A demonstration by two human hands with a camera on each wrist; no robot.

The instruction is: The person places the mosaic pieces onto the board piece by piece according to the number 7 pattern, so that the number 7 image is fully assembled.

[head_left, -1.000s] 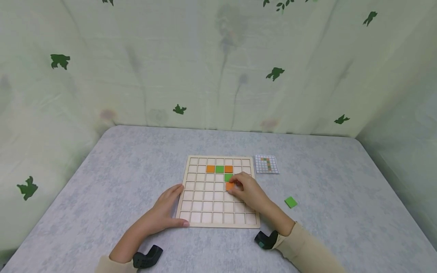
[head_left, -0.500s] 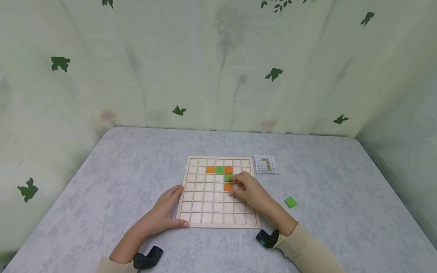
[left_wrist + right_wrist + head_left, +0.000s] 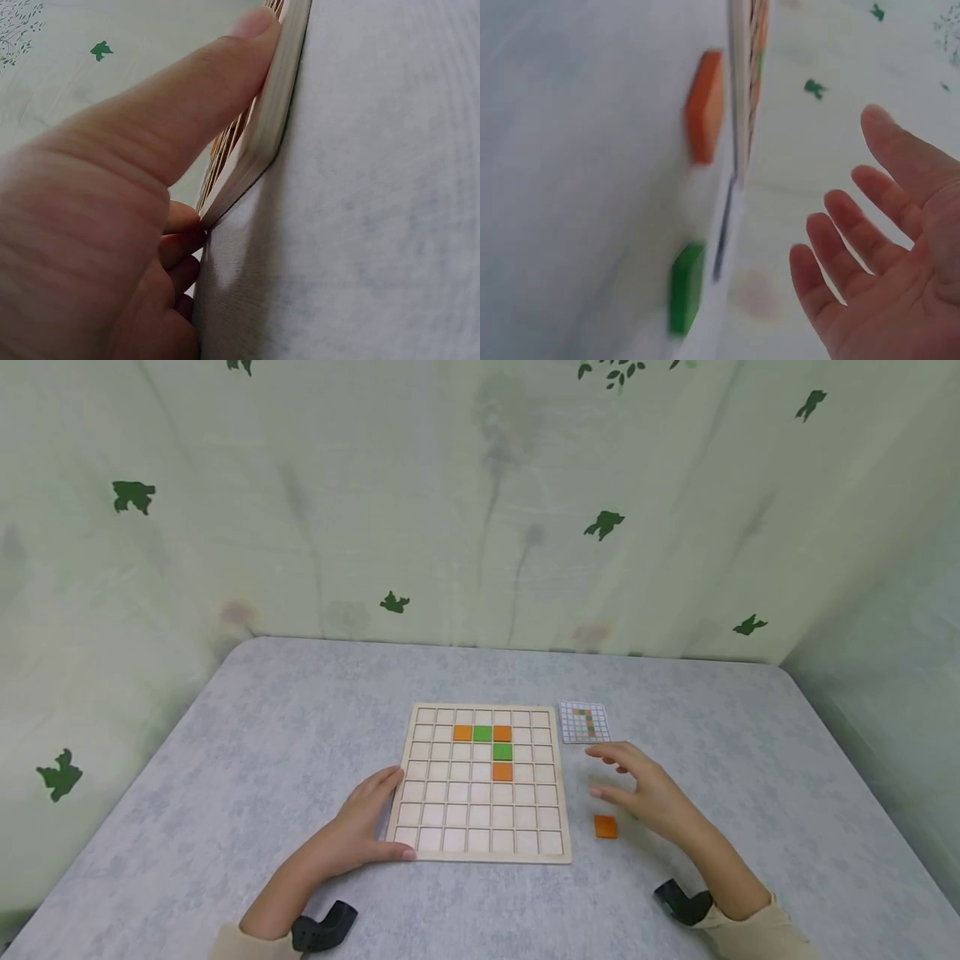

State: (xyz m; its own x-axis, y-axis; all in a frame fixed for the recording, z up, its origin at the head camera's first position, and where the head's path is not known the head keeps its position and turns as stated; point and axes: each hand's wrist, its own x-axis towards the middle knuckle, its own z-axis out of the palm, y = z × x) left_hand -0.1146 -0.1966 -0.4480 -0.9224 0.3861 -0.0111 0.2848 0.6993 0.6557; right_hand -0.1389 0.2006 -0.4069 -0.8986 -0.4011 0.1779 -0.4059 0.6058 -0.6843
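Note:
My left hand [image 3: 360, 827] holds the near-left corner of a wooden grid board [image 3: 435, 814]; in the left wrist view the thumb [image 3: 217, 82] lies on one edge and the fingers sit against the other. Orange and green square tiles lie in the grid, among them an orange tile [image 3: 502, 772] lowest and a green tile [image 3: 502, 752] just above it. Right of the board my right hand [image 3: 648, 789] hovers with fingers spread and holds nothing. An orange tile [image 3: 606, 827] lies below it on the table. The right wrist view also shows a loose green tile [image 3: 687, 289], hidden in the head view.
A small pattern card [image 3: 585, 722] with a printed grid lies by the board's far-right corner. The grey table [image 3: 322, 693] runs back to a pale curtain [image 3: 337, 527] with green leaf-like shapes.
My right hand has let go of the lowest orange tile in the grid and moved right, off the board. It uncovers a loose orange tile and covers the green one. My left hand stays put.

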